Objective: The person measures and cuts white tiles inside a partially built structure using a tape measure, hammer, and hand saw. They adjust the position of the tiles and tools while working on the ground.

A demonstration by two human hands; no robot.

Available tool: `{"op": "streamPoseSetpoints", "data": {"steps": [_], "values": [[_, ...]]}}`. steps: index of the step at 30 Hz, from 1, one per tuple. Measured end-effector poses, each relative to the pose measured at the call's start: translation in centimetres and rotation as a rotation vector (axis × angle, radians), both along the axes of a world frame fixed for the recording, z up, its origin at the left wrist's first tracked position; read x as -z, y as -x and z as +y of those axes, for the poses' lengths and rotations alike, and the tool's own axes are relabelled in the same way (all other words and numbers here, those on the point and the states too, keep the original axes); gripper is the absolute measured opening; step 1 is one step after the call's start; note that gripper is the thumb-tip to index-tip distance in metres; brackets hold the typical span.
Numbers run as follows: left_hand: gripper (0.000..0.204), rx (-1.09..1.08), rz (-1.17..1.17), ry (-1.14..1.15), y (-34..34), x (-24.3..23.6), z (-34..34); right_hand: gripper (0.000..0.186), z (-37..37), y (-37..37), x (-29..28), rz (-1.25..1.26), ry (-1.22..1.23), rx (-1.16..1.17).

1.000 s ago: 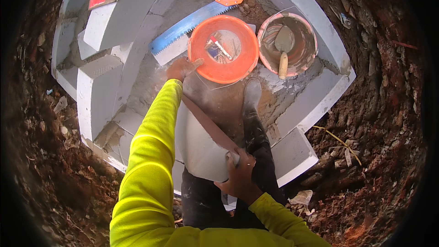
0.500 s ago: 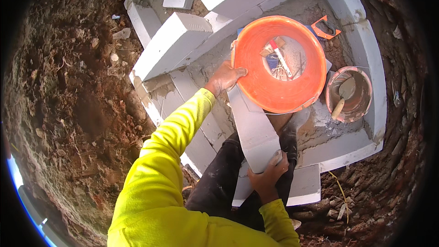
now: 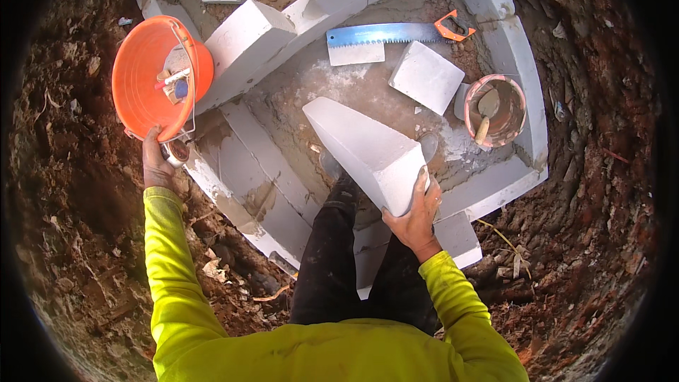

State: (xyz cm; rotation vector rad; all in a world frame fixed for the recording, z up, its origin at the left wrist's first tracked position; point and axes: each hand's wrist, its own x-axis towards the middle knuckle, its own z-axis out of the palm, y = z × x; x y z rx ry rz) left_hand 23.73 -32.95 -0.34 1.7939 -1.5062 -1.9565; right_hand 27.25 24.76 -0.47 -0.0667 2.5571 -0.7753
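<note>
Off to the left, my left hand (image 3: pixel 155 161) grips the near rim of an orange bucket (image 3: pixel 131 81). The bucket is tilted, showing a brush and other small tools inside. Beside my left fingers is a small rounded silvery object (image 3: pixel 175 152); I cannot tell whether it is held. In the middle, a long pale grey building block (image 3: pixel 364 145) slants above the floor, its near end in my right hand (image 3: pixel 417 216). My right fingers wrap its right edge, the thumb on the near side.
Low walls of pale blocks (image 3: pixel 527 74) enclose the mortar-smeared floor. A handsaw (image 3: pixel 385 33) with an orange handle lies beyond two loose cut blocks (image 3: pixel 426 76). A smaller bucket (image 3: pixel 472 124) holding a trowel (image 3: pixel 488 104) stands at right. Rough brown soil (image 3: pixel 85 191) surrounds the walls.
My left hand has carried the orange bucket from the middle to the far left, uncovering the saw and cut blocks. The long block has turned, its far end now pointing left.
</note>
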Motion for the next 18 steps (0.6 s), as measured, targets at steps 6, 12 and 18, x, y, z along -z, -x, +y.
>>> {"op": "streamPoseSetpoints", "data": {"steps": [6,12,18], "values": [[0.039,-0.062,0.068,-0.069,-1.2,1.1,-0.9,0.122,0.7,8.4,1.9,-0.043,0.038,-0.068],[0.064,-0.047,0.12,-0.031,-1.6,-1.7,2.3,0.12,6.1,19.0,8.5,-0.166,0.185,-0.045],[0.063,0.046,-0.016,-0.022,-9.3,-0.7,8.8,0.109,11.1,27.1,18.8,-0.324,0.517,0.143]]}}
